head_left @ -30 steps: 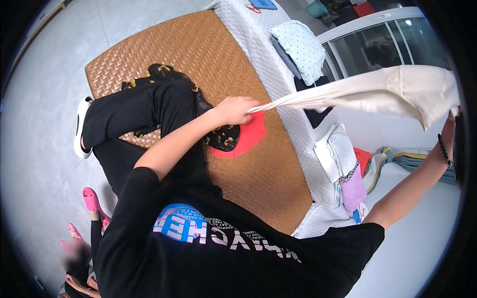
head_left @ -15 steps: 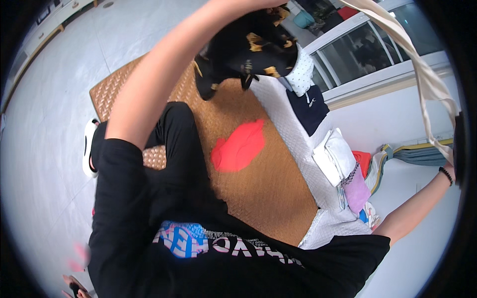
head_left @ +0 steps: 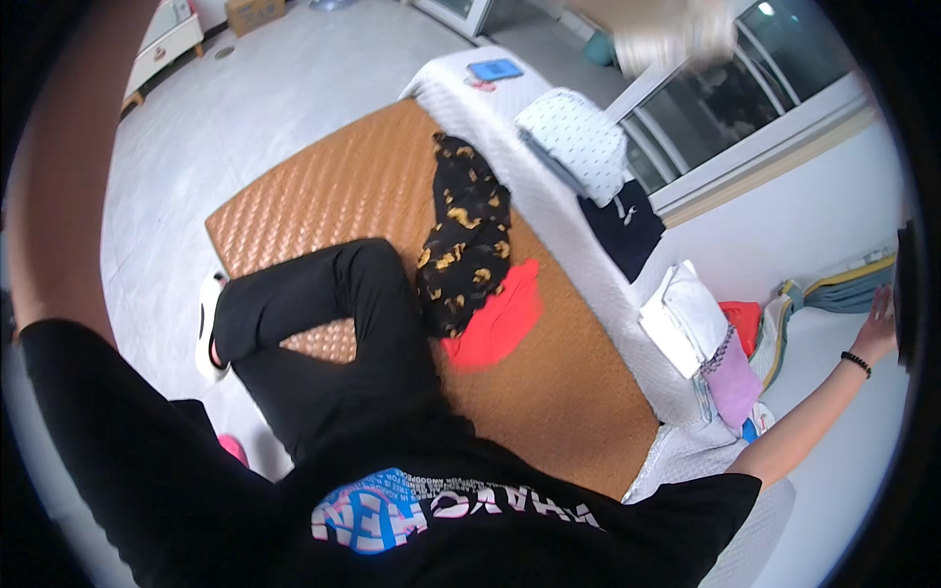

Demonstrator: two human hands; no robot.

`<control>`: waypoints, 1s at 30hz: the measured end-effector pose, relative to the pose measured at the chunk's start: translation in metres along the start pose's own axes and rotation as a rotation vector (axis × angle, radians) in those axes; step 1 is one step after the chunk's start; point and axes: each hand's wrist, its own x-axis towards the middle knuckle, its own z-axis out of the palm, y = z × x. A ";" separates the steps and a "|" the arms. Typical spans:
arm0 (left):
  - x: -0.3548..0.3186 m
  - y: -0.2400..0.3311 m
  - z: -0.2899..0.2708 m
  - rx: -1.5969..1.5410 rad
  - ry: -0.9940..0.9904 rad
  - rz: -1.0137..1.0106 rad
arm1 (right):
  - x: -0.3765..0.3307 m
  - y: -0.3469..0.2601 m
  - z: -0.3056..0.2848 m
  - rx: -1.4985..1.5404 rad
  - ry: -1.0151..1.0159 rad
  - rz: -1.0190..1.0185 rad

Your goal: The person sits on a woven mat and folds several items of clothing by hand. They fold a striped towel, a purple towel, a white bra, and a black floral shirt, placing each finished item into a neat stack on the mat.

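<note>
bare woven mat [head_left: 323, 186] left, folded clothes [head_left: 578, 142] crowding right

Home room, woven floor mat [head_left: 323, 196], folded clothes [head_left: 578, 142]

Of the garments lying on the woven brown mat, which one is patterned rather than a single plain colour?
The black garment with gold print, stretched lengthwise across the woven brown mat. The only other piece there, the plain red garment beside its lower end, has no pattern.
</note>
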 end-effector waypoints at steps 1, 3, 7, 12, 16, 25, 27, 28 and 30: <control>-0.025 -0.015 -0.004 0.025 -0.132 -0.123 | -0.014 0.019 -0.002 -0.049 -0.104 0.044; -0.084 -0.045 -0.001 0.031 -0.414 -0.345 | -0.039 0.064 -0.017 -0.120 -0.298 0.152; -0.237 -0.079 0.028 -0.330 -0.757 -0.576 | -0.166 0.105 0.040 -0.253 -0.476 0.419; -0.379 -0.075 0.039 -0.475 -0.769 -1.136 | -0.217 0.077 0.117 -0.088 -0.591 0.621; -0.408 -0.052 0.060 -0.700 -0.656 -1.326 | -0.206 0.037 0.150 -0.063 -0.504 0.446; -0.423 -0.034 0.124 -0.126 -0.431 -0.679 | -0.209 0.000 0.181 -0.104 -0.453 0.229; -0.385 0.001 0.140 -0.163 -0.327 -0.582 | -0.210 -0.007 0.178 -0.125 -0.493 0.185; -0.368 0.018 0.149 -0.171 -0.298 -0.504 | -0.210 -0.012 0.183 -0.102 -0.438 0.236; -0.346 0.051 0.176 -0.204 -0.253 -0.390 | -0.217 -0.022 0.188 -0.094 -0.403 0.210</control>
